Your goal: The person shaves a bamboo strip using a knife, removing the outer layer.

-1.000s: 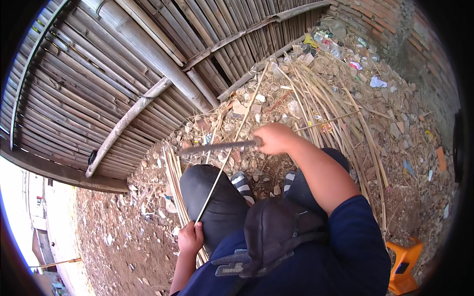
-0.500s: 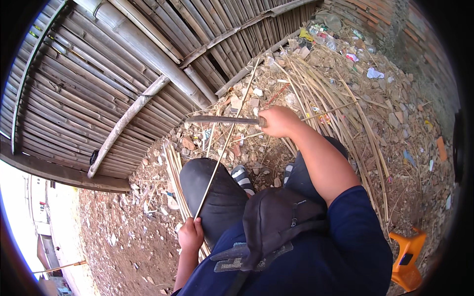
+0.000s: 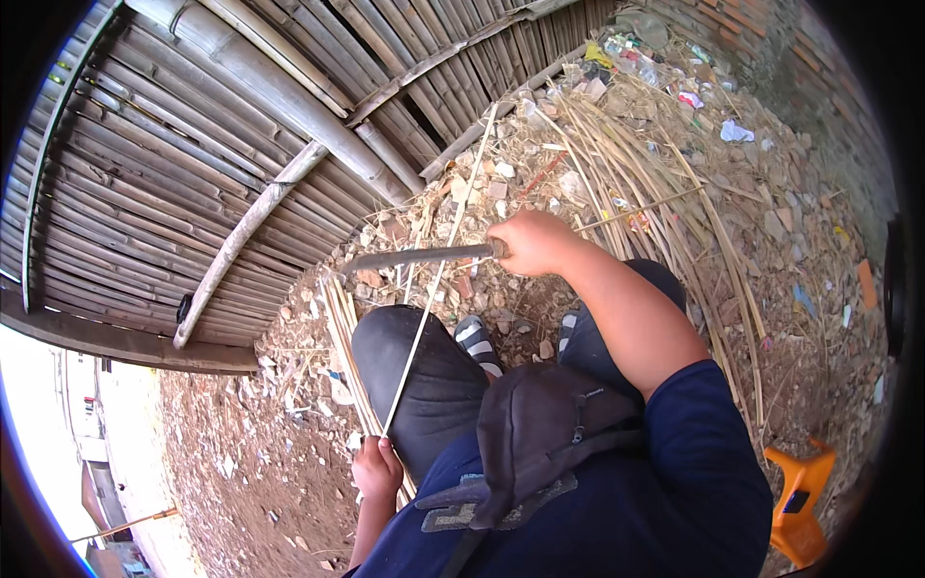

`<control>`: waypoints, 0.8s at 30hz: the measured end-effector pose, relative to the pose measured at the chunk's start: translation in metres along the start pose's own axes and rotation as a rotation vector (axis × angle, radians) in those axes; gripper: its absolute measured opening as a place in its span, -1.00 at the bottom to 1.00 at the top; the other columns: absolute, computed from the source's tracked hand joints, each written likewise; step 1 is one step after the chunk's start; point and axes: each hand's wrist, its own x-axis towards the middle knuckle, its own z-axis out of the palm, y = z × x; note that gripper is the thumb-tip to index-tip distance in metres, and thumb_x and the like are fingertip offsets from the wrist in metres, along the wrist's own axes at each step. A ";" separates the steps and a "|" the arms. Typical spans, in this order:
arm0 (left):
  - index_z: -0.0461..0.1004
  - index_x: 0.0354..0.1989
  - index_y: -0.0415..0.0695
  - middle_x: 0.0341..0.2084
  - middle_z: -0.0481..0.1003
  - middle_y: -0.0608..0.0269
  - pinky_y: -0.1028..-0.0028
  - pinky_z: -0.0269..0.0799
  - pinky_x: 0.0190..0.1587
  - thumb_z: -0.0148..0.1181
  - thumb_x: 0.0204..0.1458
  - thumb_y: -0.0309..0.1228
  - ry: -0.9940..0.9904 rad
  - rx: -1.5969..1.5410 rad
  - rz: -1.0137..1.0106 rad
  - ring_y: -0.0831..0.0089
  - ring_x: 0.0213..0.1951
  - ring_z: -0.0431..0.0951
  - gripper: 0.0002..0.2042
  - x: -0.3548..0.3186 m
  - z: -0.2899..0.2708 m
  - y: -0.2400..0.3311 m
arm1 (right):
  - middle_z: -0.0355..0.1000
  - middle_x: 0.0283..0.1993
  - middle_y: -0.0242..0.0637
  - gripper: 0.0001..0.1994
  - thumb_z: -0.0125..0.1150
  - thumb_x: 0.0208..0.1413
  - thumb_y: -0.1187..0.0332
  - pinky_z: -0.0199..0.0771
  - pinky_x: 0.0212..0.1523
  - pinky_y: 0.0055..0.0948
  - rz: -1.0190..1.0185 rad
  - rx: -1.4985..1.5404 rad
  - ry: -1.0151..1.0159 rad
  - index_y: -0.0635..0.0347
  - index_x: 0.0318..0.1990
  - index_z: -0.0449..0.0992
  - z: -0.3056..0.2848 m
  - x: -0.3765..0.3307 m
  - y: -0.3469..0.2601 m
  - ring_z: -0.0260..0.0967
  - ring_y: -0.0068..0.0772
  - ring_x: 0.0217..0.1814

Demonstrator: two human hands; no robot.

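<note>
Our right hand [image 3: 530,243] clenches long dark metal knife [image 3: 414,258]; blade crosses long thin pale bamboo-like strip [image 3: 414,352], its lower part grasped in our left hand [image 3: 377,467]. Compared with half second ago, blade lies lower along strip, leaving less length before left hand. Dark-trousered left knee [image 3: 378,347] below strip limits room, we judge. Beside knee, bundle of pale strips [image 3: 342,318]; ahead right, loose heap of straw-coloured strips [image 3: 617,173]; right edge, orange plastic seat [image 3: 805,515].

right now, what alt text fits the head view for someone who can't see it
A person's right hand holds a long dark knife across a thin pale strip gripped in the left hand. More strips lie on debris-strewn ground, ahead right; a slatted wall stands ahead left.
</note>
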 end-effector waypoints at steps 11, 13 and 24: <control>0.37 -0.47 -0.15 -0.65 0.47 -0.09 -0.01 0.42 -0.52 0.01 0.27 -0.29 0.007 0.009 0.034 -0.15 -0.58 0.52 -0.73 0.017 0.002 -0.012 | 0.59 -0.19 -0.03 -0.68 0.36 0.01 0.23 0.53 -0.01 -0.08 0.110 0.115 0.228 0.18 -0.10 0.59 0.028 0.024 0.060 0.55 0.05 -0.05; 0.36 -0.48 -0.15 -0.65 0.47 -0.06 0.01 0.42 -0.52 0.08 0.24 -0.27 -0.040 -0.001 0.033 -0.12 -0.58 0.53 -0.73 0.013 -0.006 -0.007 | 0.58 -0.21 -0.02 -0.70 0.35 -0.01 0.24 0.53 -0.03 -0.05 0.149 0.186 0.137 0.14 -0.12 0.60 0.019 0.016 0.043 0.55 0.05 -0.07; 0.36 -0.49 -0.14 -0.61 0.45 -0.07 -0.01 0.41 -0.54 0.14 0.19 -0.20 0.074 0.001 0.051 -0.15 -0.57 0.51 -0.70 -0.016 0.008 -0.038 | 0.57 -0.33 -0.13 -0.77 0.31 -0.08 0.31 0.55 -0.16 0.00 0.047 0.041 0.028 0.01 -0.20 0.62 0.006 0.006 0.021 0.57 0.00 -0.17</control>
